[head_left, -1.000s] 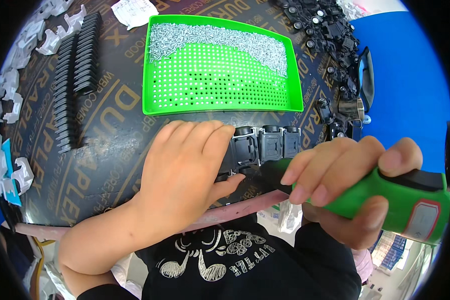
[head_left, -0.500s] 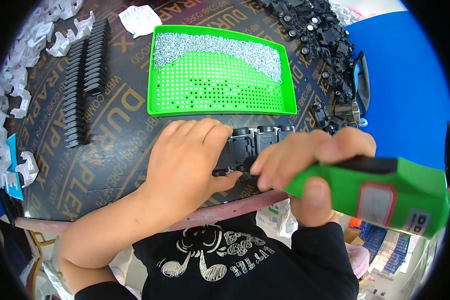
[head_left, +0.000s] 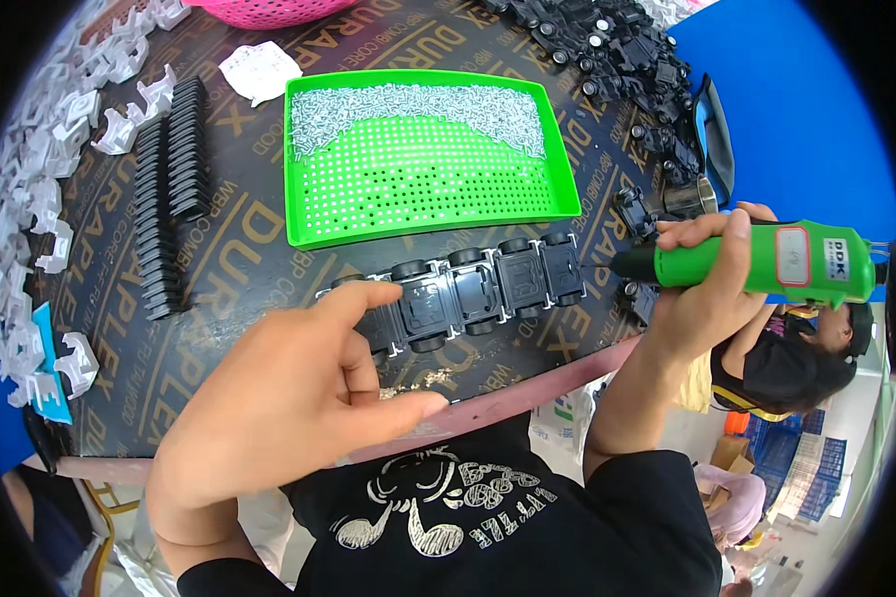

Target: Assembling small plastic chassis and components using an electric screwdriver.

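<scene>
A big dark table [head_left: 219, 298] with gold print holds everything. On it sits a green tray [head_left: 418, 194] with holes in its floor. In front of the tray lies a row of black toy-car bases [head_left: 475, 292] with wheels, side by side. A green power screwdriver [head_left: 767, 261] points left, its thin tip near the row's right end. The right hand [head_left: 712, 289] is wrapped tight around it. The left hand [head_left: 279, 388] is by the row's left end, thumb and pointing finger spread apart; whether that finger touches is hard to tell. Tiny silver screws [head_left: 418, 102] fill the tray's far side.
</scene>
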Available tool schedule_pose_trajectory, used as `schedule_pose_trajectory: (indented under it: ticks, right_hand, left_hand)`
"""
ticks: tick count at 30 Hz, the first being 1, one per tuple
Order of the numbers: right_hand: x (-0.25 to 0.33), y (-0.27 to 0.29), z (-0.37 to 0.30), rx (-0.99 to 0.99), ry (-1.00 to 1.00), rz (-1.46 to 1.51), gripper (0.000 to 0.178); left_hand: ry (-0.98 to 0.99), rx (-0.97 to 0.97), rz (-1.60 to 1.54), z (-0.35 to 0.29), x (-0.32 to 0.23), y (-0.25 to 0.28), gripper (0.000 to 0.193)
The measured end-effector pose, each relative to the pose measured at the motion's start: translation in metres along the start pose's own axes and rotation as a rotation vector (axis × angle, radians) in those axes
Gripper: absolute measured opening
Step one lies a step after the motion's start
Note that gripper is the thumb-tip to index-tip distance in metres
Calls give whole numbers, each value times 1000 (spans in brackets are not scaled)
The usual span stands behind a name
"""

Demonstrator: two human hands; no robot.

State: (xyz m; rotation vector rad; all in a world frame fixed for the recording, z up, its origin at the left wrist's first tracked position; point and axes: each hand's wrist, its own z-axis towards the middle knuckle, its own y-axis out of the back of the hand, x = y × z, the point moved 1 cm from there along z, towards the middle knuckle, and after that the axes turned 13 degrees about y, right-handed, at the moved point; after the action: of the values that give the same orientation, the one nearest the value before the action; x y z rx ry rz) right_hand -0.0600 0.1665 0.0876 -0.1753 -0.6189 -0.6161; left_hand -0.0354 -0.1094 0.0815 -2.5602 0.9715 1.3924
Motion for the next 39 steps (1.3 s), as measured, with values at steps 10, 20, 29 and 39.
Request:
schedule_pose_trajectory:
  ticks: [10,20,29,39]
  right_hand:
    - [-5,-1,-9,33,-9,42,19]
    - [13,-10,18,13,139,131,30]
    - [-12,-82,-1,403,107,412,25]
    - [-21,-90,-7,421,86,421,26]
  left_hand:
    - [181,271,-372,20,1,10,70]
    - [-660,-265,616,19,4,-55,80]
    - [-722,-540,1163,23,13,-68,67]
    - [-370,-481,719,7,8,-7,79]
